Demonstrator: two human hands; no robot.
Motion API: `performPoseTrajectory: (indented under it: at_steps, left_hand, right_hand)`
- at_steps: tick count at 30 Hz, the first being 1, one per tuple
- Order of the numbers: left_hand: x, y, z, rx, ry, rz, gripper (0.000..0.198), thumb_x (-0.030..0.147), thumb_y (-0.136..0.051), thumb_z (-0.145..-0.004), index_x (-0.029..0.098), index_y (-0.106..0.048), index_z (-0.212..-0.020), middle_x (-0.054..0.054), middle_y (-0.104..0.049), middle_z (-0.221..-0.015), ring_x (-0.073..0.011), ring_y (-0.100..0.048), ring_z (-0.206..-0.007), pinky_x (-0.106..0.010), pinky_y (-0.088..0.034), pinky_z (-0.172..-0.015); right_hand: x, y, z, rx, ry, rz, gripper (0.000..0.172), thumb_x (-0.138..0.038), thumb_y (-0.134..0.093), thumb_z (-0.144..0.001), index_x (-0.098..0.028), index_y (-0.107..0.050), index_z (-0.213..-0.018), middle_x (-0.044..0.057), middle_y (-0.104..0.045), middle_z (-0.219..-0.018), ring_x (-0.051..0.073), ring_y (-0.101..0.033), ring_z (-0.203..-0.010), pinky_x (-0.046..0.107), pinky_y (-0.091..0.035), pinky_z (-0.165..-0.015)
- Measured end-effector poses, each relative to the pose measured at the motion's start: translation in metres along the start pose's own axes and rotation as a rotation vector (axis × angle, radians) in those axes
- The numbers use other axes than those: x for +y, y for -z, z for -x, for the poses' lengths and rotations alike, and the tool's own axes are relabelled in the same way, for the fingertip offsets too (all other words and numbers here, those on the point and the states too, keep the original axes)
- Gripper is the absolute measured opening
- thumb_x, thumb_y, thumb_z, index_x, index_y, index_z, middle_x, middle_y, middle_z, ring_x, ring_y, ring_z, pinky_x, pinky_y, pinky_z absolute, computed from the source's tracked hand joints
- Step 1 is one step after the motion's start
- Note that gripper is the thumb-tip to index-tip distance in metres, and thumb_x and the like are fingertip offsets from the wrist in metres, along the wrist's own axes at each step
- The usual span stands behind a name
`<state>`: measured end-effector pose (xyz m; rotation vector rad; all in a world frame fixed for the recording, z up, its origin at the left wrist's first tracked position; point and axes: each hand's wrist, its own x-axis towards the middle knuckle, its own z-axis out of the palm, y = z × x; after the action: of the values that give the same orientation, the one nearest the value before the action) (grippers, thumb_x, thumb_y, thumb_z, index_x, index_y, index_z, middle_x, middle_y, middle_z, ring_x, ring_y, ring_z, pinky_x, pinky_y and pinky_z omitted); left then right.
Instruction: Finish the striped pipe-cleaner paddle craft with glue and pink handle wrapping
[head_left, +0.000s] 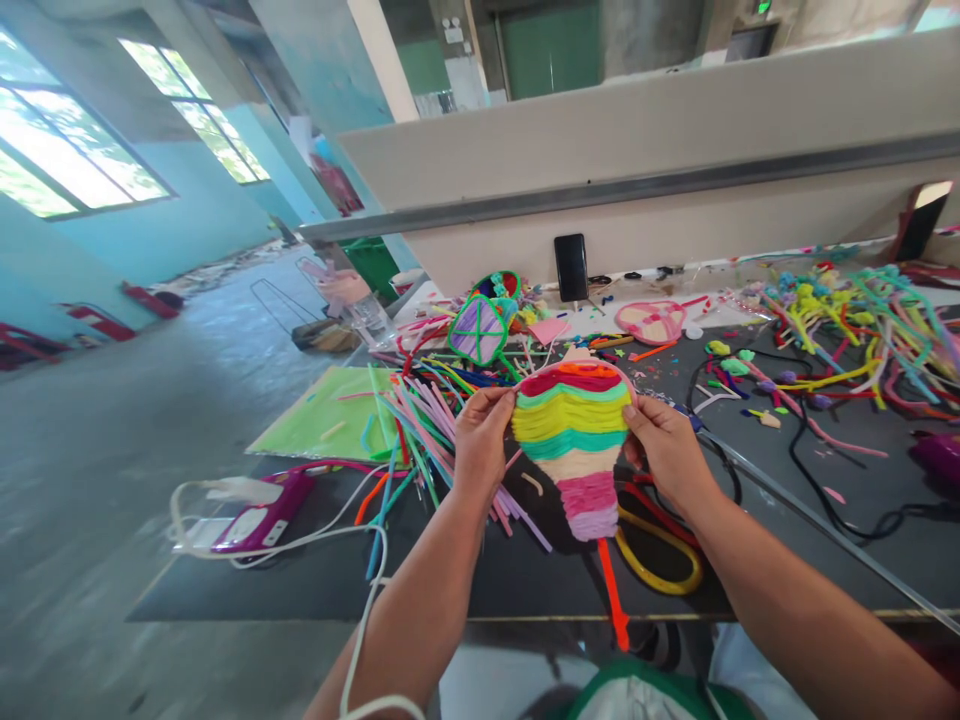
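Note:
Between my two hands a craft piece [574,425] of wound pipe cleaners is held up, wide at the top and narrow below. Its bands run red, mint, yellow, teal, cream, pink and lilac, with a pink rim. An orange-red pipe cleaner tail [613,595] hangs from its lower end. My left hand [484,435] pinches the left edge, and my right hand [664,440] pinches the right edge. Under the right hand lie scissors [664,582] with yellow and red handles, partly hidden. Loose pipe cleaners [427,425] are heaped beside my left hand.
A purple power strip [270,520] with a white cable lies at the left, near a green plastic packet [319,415]. A phone [571,268] leans on the divider. Finished pipe cleaner shapes [480,330] stand behind. Coloured flowers and stems [847,320] pile up right, with a black cable [825,510] nearby.

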<state>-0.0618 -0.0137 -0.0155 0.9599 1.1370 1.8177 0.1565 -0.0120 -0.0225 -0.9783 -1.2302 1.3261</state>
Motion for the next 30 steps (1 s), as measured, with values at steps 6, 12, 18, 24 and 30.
performPoseTrajectory:
  at_steps: [6,12,18,24,30]
  left_hand:
    - [0.0001,-0.0029,0.0007,0.030,0.024,0.099,0.018,0.028,-0.075,-0.069,0.018,-0.066,-0.080,0.002,-0.066,-0.069,-0.0101,-0.061,-0.059,-0.022,-0.047,-0.059]
    - [0.0009,-0.0041,0.0021,-0.009,0.039,0.116,0.014,0.026,-0.074,-0.068,0.017,-0.067,-0.078,0.002,-0.067,-0.067,-0.0102,-0.060,-0.058,-0.022,-0.047,-0.058]
    - [0.0043,-0.0036,0.0032,0.006,0.090,0.058,0.014,0.026,-0.074,-0.067,0.017,-0.066,-0.074,0.003,-0.065,-0.061,-0.0103,-0.059,-0.053,-0.021,-0.045,-0.052]
    - [0.0084,-0.0043,0.0055,0.004,0.105,0.007,0.014,0.028,-0.072,-0.067,0.017,-0.066,-0.073,0.003,-0.064,-0.060,-0.0091,-0.056,-0.050,-0.019,-0.041,-0.047]
    - [0.0096,-0.0046,0.0059,-0.011,0.128,-0.034,0.014,0.028,-0.072,-0.068,0.016,-0.065,-0.071,0.003,-0.062,-0.057,-0.0089,-0.054,-0.047,-0.019,-0.040,-0.044]
  right_hand:
    - [0.0007,-0.0005,0.0015,-0.033,0.002,0.013,0.024,-0.043,-0.057,-0.084,-0.020,-0.059,-0.086,-0.007,-0.049,-0.047,0.008,-0.041,-0.036,0.018,-0.031,-0.033]
    - [0.0028,0.0007,0.0014,-0.016,0.007,0.027,0.024,-0.043,-0.056,-0.085,-0.020,-0.058,-0.081,-0.007,-0.050,-0.048,0.008,-0.041,-0.036,0.018,-0.030,-0.033]
    - [0.0024,0.0024,0.0020,-0.007,0.019,0.043,0.023,-0.043,-0.055,-0.086,-0.020,-0.058,-0.082,-0.006,-0.050,-0.049,0.008,-0.042,-0.037,0.018,-0.031,-0.034]
    - [0.0041,0.0029,0.0003,0.019,0.034,0.034,0.025,-0.044,-0.055,-0.086,-0.020,-0.060,-0.088,-0.006,-0.050,-0.049,0.008,-0.041,-0.037,0.019,-0.030,-0.034]
    - [0.0024,0.0027,-0.0014,0.027,0.042,-0.001,0.023,-0.043,-0.056,-0.085,-0.020,-0.060,-0.086,-0.006,-0.049,-0.047,0.009,-0.041,-0.036,0.019,-0.031,-0.033]
